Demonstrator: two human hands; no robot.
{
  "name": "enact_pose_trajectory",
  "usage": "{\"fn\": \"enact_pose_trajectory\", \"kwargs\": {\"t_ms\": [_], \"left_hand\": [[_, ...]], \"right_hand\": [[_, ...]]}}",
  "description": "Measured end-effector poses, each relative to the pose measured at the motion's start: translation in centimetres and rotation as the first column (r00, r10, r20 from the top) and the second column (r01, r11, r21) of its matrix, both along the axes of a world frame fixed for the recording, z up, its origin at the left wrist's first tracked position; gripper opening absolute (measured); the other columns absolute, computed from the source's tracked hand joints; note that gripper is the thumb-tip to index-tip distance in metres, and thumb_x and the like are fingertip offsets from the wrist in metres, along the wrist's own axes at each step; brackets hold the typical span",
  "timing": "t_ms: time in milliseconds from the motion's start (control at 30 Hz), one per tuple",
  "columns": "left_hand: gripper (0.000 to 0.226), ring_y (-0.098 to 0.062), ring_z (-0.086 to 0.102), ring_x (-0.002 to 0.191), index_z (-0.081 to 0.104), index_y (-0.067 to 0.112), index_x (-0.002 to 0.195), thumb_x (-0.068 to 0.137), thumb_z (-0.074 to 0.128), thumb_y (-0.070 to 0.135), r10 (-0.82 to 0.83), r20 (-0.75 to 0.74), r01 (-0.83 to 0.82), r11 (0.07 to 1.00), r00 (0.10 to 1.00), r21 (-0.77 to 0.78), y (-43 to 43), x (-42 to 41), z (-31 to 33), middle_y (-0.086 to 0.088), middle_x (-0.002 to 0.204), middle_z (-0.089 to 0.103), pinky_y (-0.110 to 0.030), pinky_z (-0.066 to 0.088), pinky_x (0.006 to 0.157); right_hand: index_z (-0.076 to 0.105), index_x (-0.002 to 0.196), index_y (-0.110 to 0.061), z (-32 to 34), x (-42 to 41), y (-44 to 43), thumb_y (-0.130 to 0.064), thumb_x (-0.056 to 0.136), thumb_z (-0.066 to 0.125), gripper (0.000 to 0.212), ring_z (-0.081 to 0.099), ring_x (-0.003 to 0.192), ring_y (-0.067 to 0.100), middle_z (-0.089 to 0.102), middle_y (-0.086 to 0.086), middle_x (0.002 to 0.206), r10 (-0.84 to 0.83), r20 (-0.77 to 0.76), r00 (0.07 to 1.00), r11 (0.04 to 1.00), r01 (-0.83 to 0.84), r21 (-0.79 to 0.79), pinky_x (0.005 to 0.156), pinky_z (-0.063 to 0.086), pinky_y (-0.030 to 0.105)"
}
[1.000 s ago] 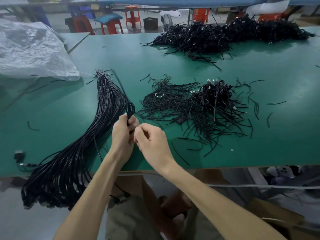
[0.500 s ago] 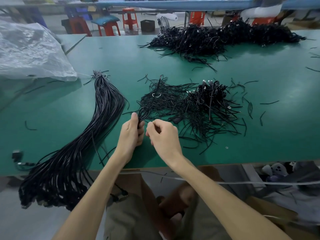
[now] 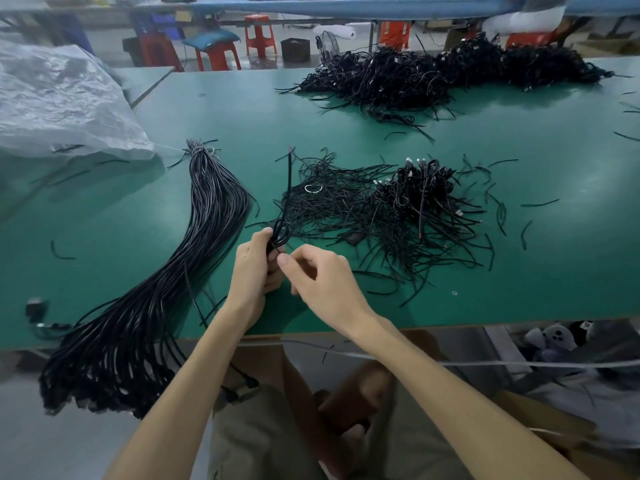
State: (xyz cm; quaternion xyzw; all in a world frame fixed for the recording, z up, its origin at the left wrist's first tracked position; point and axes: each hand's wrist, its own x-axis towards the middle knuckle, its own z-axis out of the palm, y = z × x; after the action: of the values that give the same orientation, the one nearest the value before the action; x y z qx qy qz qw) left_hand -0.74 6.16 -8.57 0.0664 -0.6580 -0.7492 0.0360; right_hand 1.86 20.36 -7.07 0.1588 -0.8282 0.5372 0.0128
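Shifting right from the long bundle [image 3: 207,220] toward the tie pile [image 3: 346,206], the left hand [image 3: 254,271] stayed clamped on the coiled cable [image 3: 281,233] above the table's [image 3: 519,271] near edge, while the right hand [image 3: 325,282] curled beside it, its grip unclear; tying probably came next.

The cable [image 3: 283,233] in my left hand [image 3: 254,271] is black, with a trace of red at its raised tip. The bench [image 3: 242,109] is plain green. The long bundle [image 3: 207,220] is black with a greyish sheen, and the loose ties [image 3: 339,206] and far heap [image 3: 450,74] are black too. The coiled pile [image 3: 422,181] is black with silver plug ends. The plastic sheet [image 3: 59,105] is milky white, and the stools [image 3: 218,57] are orange-red.
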Motion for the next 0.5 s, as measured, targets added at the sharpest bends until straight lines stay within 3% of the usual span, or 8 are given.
{"fn": "enact_pose_trajectory", "kwargs": {"t_ms": [67, 200, 300, 400, 500], "left_hand": [[0.044, -0.015, 0.012, 0.043, 0.035, 0.025, 0.056, 0.095, 0.046, 0.041, -0.026, -0.014, 0.026, 1.0, 1.0, 0.015, -0.2, 0.0, -0.1, 0.002, 0.054, 0.023, -0.02, 0.015, 0.038], [0.045, -0.013, 0.012, 0.04, 0.033, 0.028, 0.053, 0.095, 0.042, 0.039, -0.05, -0.02, 0.05, 0.999, 0.999, 0.022, -0.1, -0.1, -0.1, 0.007, 0.048, 0.022, -0.018, 0.015, 0.038], [0.041, -0.014, 0.011, 0.041, 0.032, 0.028, 0.053, 0.09, 0.046, 0.039, -0.032, -0.006, 0.032, 0.999, 0.999, 0.007, 0.0, 0.0, 0.0, 0.006, 0.05, 0.02, -0.019, 0.015, 0.038], [0.035, -0.014, 0.013, 0.044, 0.042, 0.026, 0.053, 0.086, 0.05, 0.036, -0.002, 0.015, 0.001, 1.0, 1.0, 0.018, 0.0, 0.0, 0.1, 0.003, 0.055, 0.022, -0.02, 0.017, 0.04], [0.037, -0.013, 0.014, 0.043, 0.04, 0.026, 0.05, 0.085, 0.05, 0.035, 0.025, 0.039, -0.026, 0.999, 0.999, 0.035, 0.0, 0.0, 0.2, 0.003, 0.054, 0.023, -0.019, 0.018, 0.04]], "right_hand": [[0.065, 0.097, -0.025, 0.1, -0.2, 0.7, -0.052, 0.096, 0.061, 0.028, 0.063, 0.069, 0.008, 0.07, -0.006, 0.082, 0.001, 0.058, 0.998, 0.999, 0.002, -0.052, 0.068, 0.055, 0.028], [0.053, 0.126, -0.028, 0.7, -1.0, 1.3, -0.064, 0.086, 0.067, 0.055, 0.067, 0.095, 0.017, 0.061, -0.006, 0.112, 0.058, 0.225, 0.973, 0.977, -0.009, -0.213, 0.083, 0.055, 0.037], [0.046, 0.135, -0.026, 1.5, -1.8, 0.7, -0.066, 0.085, 0.067, 0.068, 0.059, 0.104, 0.011, 0.055, -0.005, 0.12, 0.069, 0.212, 0.975, 0.992, -0.045, -0.116, 0.087, 0.053, 0.034], [0.055, 0.124, -0.02, 2.0, -2.3, -0.2, -0.063, 0.087, 0.067, 0.058, 0.058, 0.104, 0.008, 0.06, -0.004, 0.116, 0.099, 0.183, 0.978, 0.991, -0.115, 0.076, 0.083, 0.044, 0.027], [0.06, 0.103, -0.018, 2.0, -2.4, -0.4, -0.057, 0.092, 0.064, 0.041, 0.059, 0.094, 0.006, 0.064, -0.006, 0.101, 0.107, 0.123, 0.987, 0.979, -0.126, 0.162, 0.075, 0.042, 0.024]]}}
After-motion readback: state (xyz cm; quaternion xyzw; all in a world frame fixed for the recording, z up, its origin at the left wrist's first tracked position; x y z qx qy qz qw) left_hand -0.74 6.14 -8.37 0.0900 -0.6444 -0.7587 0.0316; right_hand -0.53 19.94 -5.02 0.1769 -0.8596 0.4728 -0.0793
